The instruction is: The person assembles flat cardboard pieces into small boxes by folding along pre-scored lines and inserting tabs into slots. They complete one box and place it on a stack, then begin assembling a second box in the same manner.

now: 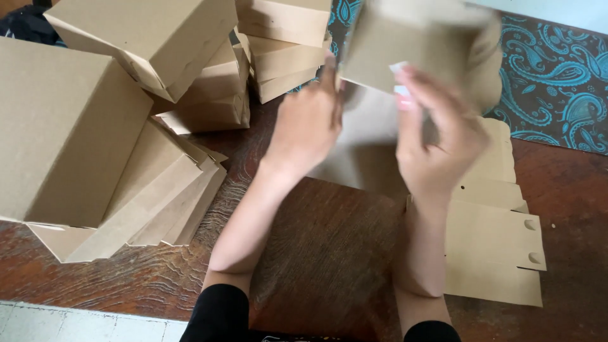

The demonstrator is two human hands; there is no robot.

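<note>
Brown cardboard box is gripped by both the left hand and right hand, fingers closed on its sides, raised above the flat blanks on the worktop.

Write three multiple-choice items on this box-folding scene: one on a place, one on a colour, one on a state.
1. Where do the flat cardboard sheets lie?
A. under the right forearm
B. on the stacked boxes
C. on the cloth

2. What colour is the patterned cloth?
A. red
B. teal
C. yellow

3. How is the box between the hands?
A. resting on the floor
B. crushed flat
C. held up by the left hand and right hand

Key: 1 A, sheets show beside that arm; 2 B, teal paisley; 3 C, both hands grip it in the air.
</note>
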